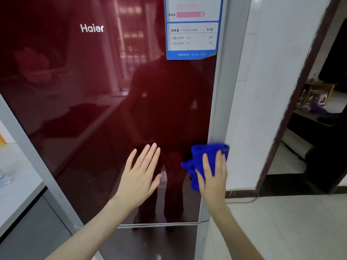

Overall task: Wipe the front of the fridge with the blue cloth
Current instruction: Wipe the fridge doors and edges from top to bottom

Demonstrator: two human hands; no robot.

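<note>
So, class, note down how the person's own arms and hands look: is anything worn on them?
Nothing worn that shows: the left hand and right hand have no gloves, rings or watch, and both forearms are bare, with no sleeve in view.

Dim-ish; glare on fridge door (84, 87), blue cloth (204, 153) prob. motion-blurred, edges warped.

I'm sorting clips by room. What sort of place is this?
Probably a home kitchen: a tall red fridge bearing an energy label fills the view, and a white counter stands right beside it on the left.
</note>
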